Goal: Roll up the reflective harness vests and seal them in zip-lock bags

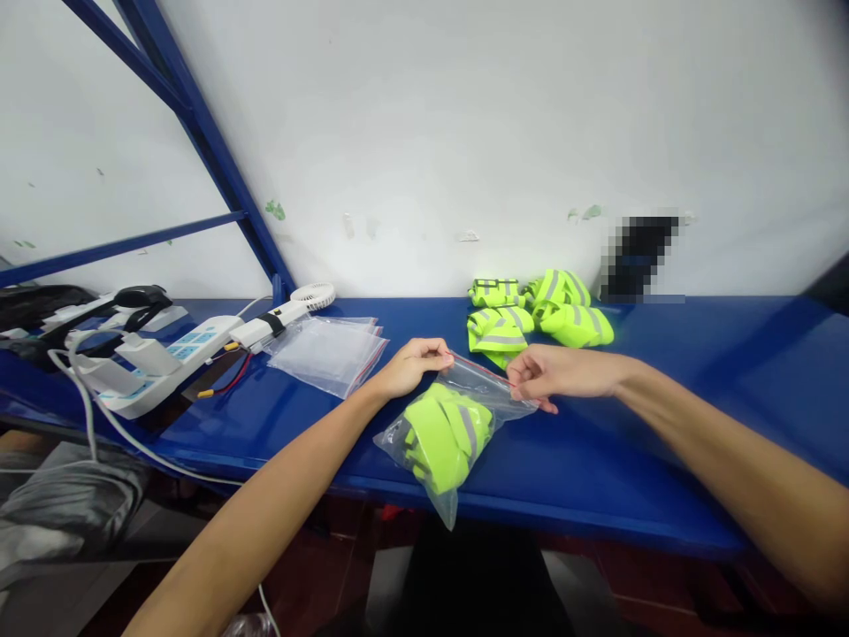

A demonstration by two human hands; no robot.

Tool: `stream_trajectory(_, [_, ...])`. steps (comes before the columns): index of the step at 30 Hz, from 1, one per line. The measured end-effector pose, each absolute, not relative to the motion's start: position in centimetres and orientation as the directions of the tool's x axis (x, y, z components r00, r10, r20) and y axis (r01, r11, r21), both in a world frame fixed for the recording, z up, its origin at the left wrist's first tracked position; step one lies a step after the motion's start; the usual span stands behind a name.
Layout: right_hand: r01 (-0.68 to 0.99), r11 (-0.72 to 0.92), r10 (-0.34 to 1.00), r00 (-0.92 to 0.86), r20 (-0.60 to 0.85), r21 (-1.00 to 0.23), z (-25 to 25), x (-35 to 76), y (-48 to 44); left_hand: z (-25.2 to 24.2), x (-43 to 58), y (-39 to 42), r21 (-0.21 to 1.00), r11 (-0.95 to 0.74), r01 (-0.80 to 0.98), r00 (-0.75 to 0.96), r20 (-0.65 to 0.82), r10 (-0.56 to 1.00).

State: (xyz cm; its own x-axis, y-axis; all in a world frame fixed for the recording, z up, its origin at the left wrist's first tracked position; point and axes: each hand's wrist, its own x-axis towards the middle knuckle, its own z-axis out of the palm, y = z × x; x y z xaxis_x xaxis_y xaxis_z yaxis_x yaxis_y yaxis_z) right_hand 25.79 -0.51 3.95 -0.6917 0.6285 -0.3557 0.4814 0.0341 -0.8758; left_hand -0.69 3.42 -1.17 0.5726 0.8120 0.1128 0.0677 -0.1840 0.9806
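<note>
A clear zip-lock bag with a red line along its top lies tilted over the front edge of the blue table. Inside it is a folded neon-yellow reflective vest with grey stripes. My left hand pinches the left corner of the bag's top. Toward the other end of the red line, the thumb and fingers of my right hand are closed on the bag's top edge. Just behind my right hand sit several more folded reflective vests, outside any bag.
A stack of flat zip-lock bags lies left of my left hand. Beyond it are a white handheld fan and a white power strip with plugs and cables. A dark blurred-out object leans by the wall. A blue frame rises at left.
</note>
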Motion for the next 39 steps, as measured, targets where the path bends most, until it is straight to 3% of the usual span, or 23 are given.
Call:
stream_trajectory(11, [0.583, 0.127, 0.671, -0.647, -0.364, -0.803, 5.3, 27.1, -0.8, -0.7, -0.8, 3.4, 0.977, -0.191, 0.092, 0.510, 0.119, 0.852])
stream_trajectory(19, [0.606, 0.150, 0.538, -0.713, -0.450, -0.781, 5.1, 26.8, -1.3, -0.7, -0.4, 3.4, 0.950, -0.266, 0.166, 0.610, 0.113, 0.784])
stream_trajectory(23, [0.607, 0.166, 0.437, -0.752, -0.493, -0.777, 5.2, 26.7, -1.4, 1.7, -0.4, 3.0, 0.912, -0.327, 0.249, 0.652, 0.092, 0.752])
stream_trajectory(25, [0.596, 0.182, 0.439, -0.761, -0.478, -0.782, 5.3, 26.9, -1.2, 3.7, -0.6, 1.8, 0.831, -0.372, 0.414, 0.625, 0.038, 0.780])
stream_trajectory(29, [0.642, 0.216, 0.608, -0.678, -0.413, -0.736, 4.8, 27.8, 0.0, 6.8, -0.5, -2.7, 0.520, -0.566, 0.639, 0.623, 0.081, 0.778])
stream_trajectory(32, [0.706, 0.301, 0.789, -0.562, -0.248, -0.641, 4.0, 28.1, 0.9, 6.8, 1.0, -6.5, 0.303, -0.626, 0.719, 0.621, 0.125, 0.774])
stream_trajectory(34, [0.768, 0.423, 0.881, -0.472, 0.023, -0.480, 3.5, 28.1, 1.3, 6.5, 2.0, -8.3, 0.140, -0.590, 0.795, 0.583, 0.093, 0.807])
stream_trajectory(36, [0.836, 0.452, 0.888, -0.387, 0.250, -0.311, 3.3, 27.9, 1.5, 6.8, 2.2, -8.9, -0.013, -0.574, 0.819, 0.573, -0.028, 0.819])
stream_trajectory(39, [0.892, 0.379, 0.859, -0.239, 0.454, -0.247, 2.8, 27.8, 1.8, 9.1, 0.6, -7.5, -0.036, -0.673, 0.738, 0.662, -0.149, 0.734])
